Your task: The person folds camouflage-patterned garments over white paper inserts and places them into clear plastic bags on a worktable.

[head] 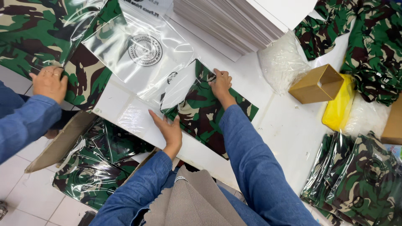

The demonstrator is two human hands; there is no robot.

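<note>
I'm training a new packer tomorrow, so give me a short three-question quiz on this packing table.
1. True or false: the right hand rests on the folded camouflage cloth.
2. What does the left hand press on: (a) the clear plastic bag, (b) the small cardboard box, (c) the yellow bag?
3. What lies on the white table at the lower right?

Key: 1 true; 2 a; 3 a pile of bagged camouflage cloths.
</note>
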